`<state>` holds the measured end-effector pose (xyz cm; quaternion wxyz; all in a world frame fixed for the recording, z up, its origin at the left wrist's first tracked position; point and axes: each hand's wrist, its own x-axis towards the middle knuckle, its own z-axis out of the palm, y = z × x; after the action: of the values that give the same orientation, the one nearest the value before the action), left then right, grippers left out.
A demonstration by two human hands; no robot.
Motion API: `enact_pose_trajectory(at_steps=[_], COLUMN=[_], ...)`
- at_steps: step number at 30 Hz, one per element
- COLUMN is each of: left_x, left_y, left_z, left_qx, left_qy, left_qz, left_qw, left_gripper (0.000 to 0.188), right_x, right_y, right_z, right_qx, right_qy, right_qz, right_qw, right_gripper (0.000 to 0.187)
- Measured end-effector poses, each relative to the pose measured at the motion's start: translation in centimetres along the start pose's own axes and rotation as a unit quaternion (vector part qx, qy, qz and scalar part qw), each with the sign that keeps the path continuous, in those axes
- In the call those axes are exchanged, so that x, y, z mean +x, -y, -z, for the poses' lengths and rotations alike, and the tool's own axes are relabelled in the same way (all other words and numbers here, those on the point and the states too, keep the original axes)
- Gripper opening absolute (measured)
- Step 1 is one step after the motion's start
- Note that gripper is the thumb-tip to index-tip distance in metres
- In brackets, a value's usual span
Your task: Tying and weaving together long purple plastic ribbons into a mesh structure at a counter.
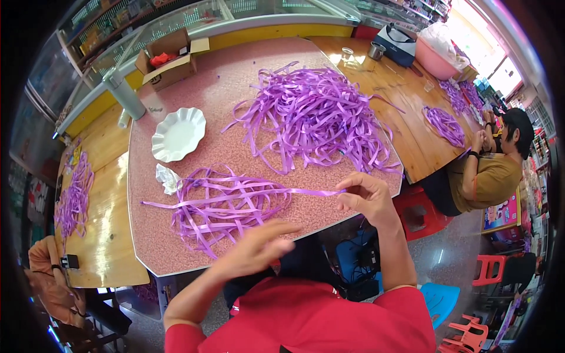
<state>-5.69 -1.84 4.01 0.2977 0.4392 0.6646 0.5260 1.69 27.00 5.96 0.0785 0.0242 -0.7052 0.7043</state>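
My right hand [366,199] pinches the end of a purple ribbon [312,192] between thumb and fingertips, just above the table's near right side. From there the ribbon runs left over a loose, crossed bundle of purple ribbons [226,206] lying near the front edge. Close to that bundle's near side, my left hand [259,250] hovers with its fingers stretched and apart, holding nothing. A far larger heap of purple ribbons [321,115] covers the table's far middle.
On the pink speckled table [218,97] are a white scalloped dish [179,135], crumpled tissue [169,179], an open cardboard box [170,59] and a grey-green flask [123,94]. People sit at the wooden tables [109,217] on both sides. Red stools [415,213] stand at right.
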Motion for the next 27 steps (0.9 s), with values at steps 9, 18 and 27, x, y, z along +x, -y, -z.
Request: enact_pose_trajectory(at_steps=[9,18,27], left_x=[8.5,7.7,1.0], left_y=[-1.6,-1.4,5.0], left_z=[-7.9,-7.4,4.3], left_qx=[-0.555,-0.496,-0.495], left_qy=[-0.116,-0.226,-0.409], left_qz=[0.007,0.001,-0.094], left_qw=[0.824,0.839,0.761], left_gripper=[0.053,0.052,0.039], right_x=[-1.4,-0.9,-2.5], right_y=[-1.0,-3.5,-5.3], right_z=[-3.2,-8.0,2.5], right_qx=[0.032,0.192,0.202], right_qy=[-0.036,-0.161,-0.299], right_qz=[0.134,0.104,0.174], right_qw=[0.99,0.963,0.916], right_gripper=[0.024,0.023,0.024])
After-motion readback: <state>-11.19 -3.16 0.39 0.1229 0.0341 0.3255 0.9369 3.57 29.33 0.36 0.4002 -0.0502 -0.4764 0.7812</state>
